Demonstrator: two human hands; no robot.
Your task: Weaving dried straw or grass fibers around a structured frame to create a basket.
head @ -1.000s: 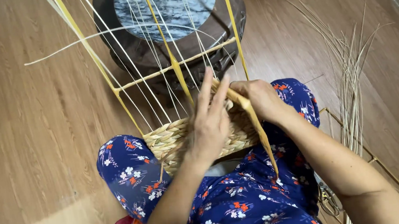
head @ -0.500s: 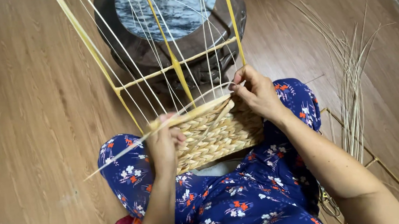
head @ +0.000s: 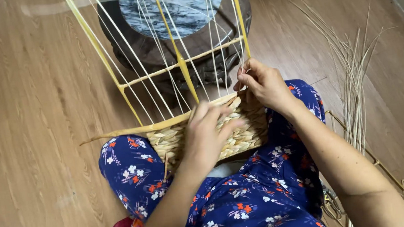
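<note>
Right hand [head: 264, 82] pinches a strand [head: 216, 45]; left hand [head: 208, 134], fingers spread, presses the weave [head: 242, 134]. Overtension may snap the strand.

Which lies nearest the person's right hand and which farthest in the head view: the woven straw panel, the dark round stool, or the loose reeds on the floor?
From the right hand:
1. Woven straw panel, just below it on the lap, touching or nearly so.
2. Dark round stool, ahead, behind the frame's strands.
3. Loose reeds, out to the right on the floor.
The last two are fairly close to call.
</note>
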